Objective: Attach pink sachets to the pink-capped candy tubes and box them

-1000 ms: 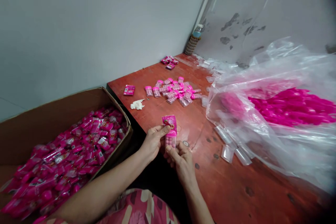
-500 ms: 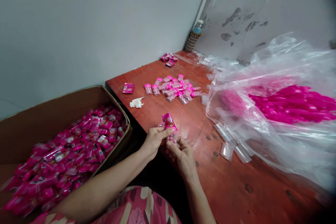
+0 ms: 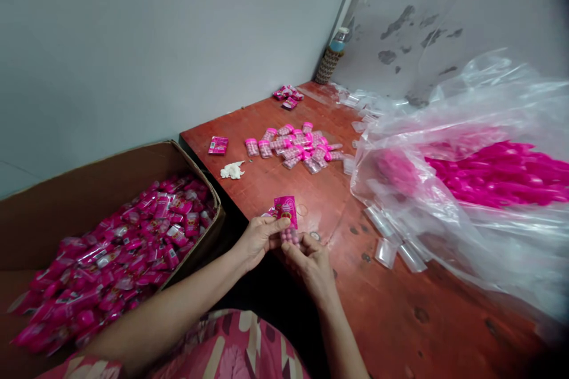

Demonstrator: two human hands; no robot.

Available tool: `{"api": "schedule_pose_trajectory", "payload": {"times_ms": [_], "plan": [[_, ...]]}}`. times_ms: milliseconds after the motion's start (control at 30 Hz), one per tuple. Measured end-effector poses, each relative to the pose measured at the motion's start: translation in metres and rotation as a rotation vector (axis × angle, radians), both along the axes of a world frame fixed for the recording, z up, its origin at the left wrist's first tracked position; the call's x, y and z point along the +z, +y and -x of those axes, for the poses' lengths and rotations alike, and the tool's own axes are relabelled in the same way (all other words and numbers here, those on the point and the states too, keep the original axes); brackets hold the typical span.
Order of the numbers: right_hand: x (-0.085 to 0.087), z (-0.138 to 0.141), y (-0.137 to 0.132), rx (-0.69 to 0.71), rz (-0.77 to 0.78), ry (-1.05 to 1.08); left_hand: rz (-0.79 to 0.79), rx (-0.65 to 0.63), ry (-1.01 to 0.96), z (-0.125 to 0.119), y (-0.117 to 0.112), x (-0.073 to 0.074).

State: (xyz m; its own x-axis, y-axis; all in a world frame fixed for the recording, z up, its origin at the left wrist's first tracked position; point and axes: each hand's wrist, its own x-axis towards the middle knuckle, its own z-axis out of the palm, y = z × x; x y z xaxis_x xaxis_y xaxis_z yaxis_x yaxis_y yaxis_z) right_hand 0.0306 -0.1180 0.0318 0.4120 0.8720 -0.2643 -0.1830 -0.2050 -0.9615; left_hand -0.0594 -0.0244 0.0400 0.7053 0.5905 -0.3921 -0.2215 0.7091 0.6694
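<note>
Above the table's near edge, my left hand pinches a flat pink printed wrapper between thumb and fingers. Directly below the wrapper, against its lower end, is a small clear jar of pink balls. My right hand is closed around the lower part of this jar, thumb in front. More pink wrapper material shows behind my left thumb. Whether the wrapper goes around the jar or only lies against it, I cannot tell. Several pink-capped jars lie in a group farther back on the red table.
At left, a cardboard box holds many wrapped pink jars. A clear plastic bag of pink pieces fills the right side, with clear empty tubes beside it. A wrapper, white crumpled tissue and a bottle are farther back.
The wrapper has turned from a slant to face me more squarely, and the jar's pink top is now covered from view. Both hands keep their hold; the view has shifted slightly.
</note>
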Motion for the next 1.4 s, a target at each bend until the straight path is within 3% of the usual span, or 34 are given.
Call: {"api": "schedule_pose_trajectory", "payload": {"times_ms": [100, 300, 500, 667, 733, 900, 1000, 1100, 1200, 1267, 1400], "plan": [[-0.001, 0.001, 0.000, -0.023, 0.003, -0.119, -0.004, 0.049, -0.019, 0.000, -0.005, -0.001], [-0.008, 0.002, 0.004, -0.051, -0.037, 0.193, -0.048, -0.009, -0.034, -0.003, -0.019, 0.001], [-0.007, 0.003, 0.001, -0.052, -0.125, 0.287, 0.033, 0.100, -0.019, 0.002, -0.013, 0.004], [0.000, 0.012, 0.010, -0.072, -0.114, 0.264, -0.018, 0.125, -0.056, 0.012, -0.021, 0.007], [0.002, 0.015, 0.013, -0.047, -0.117, 0.242, -0.029, 0.223, -0.054, 0.025, -0.019, 0.012], [0.001, 0.003, 0.008, -0.107, -0.113, 0.160, -0.108, 0.666, -0.024, 0.073, 0.007, 0.015], [0.001, -0.007, 0.004, -0.142, -0.066, 0.097, -0.325, 0.568, 0.199, 0.079, 0.018, 0.006], [0.004, -0.008, 0.003, -0.133, -0.033, 0.044, -0.748, 0.308, 0.430, 0.057, 0.022, -0.005], [0.007, -0.004, 0.004, -0.122, -0.019, 0.008, -1.086, 0.151, 0.460, 0.030, 0.023, -0.013], [0.007, -0.003, 0.003, -0.118, -0.013, -0.014, -1.150, 0.123, 0.449, 0.019, 0.025, -0.018], [0.005, -0.008, 0.003, -0.122, -0.011, -0.049, -1.085, 0.148, 0.430, 0.015, 0.027, -0.028]]}}
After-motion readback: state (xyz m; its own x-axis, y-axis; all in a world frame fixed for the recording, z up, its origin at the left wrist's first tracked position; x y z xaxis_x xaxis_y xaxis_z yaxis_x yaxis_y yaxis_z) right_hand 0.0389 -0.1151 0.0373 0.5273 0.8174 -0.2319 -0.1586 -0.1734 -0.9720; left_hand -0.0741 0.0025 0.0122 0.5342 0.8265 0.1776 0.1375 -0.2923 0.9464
